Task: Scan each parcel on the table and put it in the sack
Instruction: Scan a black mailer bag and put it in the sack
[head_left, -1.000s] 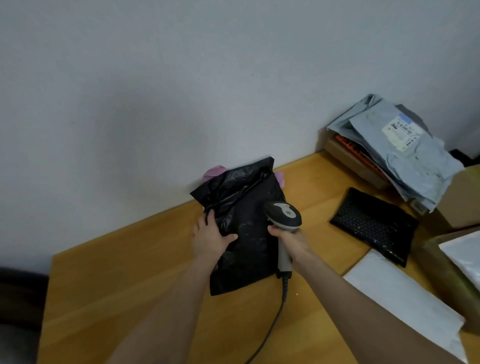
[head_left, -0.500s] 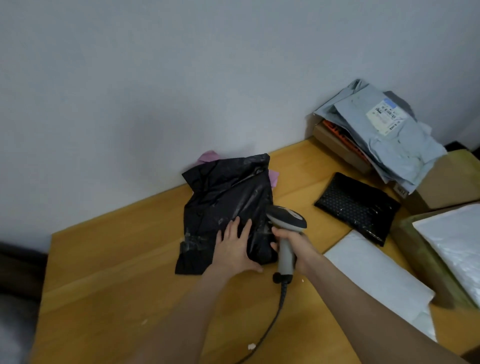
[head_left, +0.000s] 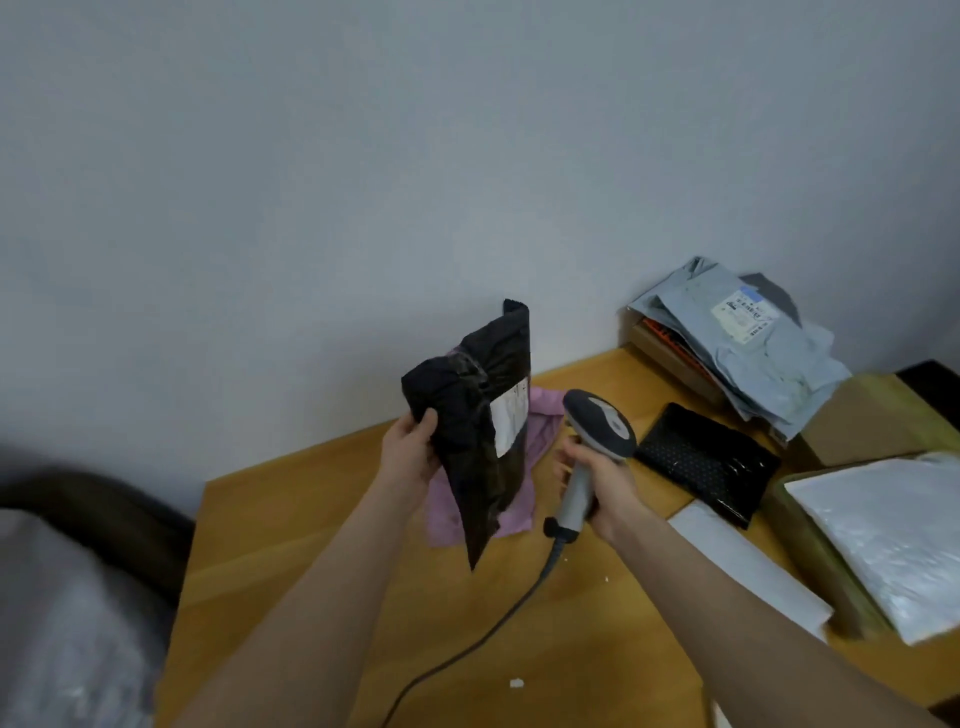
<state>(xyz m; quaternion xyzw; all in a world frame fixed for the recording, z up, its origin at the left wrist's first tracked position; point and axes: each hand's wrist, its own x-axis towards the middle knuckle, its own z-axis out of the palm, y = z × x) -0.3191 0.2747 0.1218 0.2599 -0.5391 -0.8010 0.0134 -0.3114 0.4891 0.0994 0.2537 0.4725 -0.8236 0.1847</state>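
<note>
My left hand (head_left: 410, 457) grips a black plastic parcel (head_left: 475, 431) by its left edge and holds it upright above the table, its white label (head_left: 508, 421) turned to the right. My right hand (head_left: 597, 480) grips the handle of a grey barcode scanner (head_left: 597, 426), whose head sits just right of the label. The scanner's cable (head_left: 467, 644) trails toward me across the wooden table (head_left: 311, 545). A pink parcel (head_left: 524, 493) lies flat on the table under the lifted one. A grey sack (head_left: 62, 634) shows at the lower left, off the table's edge.
A black bubble mailer (head_left: 709, 462) lies right of the scanner. Grey mailers (head_left: 748, 348) are piled on a cardboard box at the back right. White mailers (head_left: 888, 540) lie at the right, one on a brown box (head_left: 872, 415). The wall stands close behind.
My left hand has lifted the black parcel off the table and turned it upright, label showing. The pink parcel beneath is uncovered. The scanner has risen beside the label.
</note>
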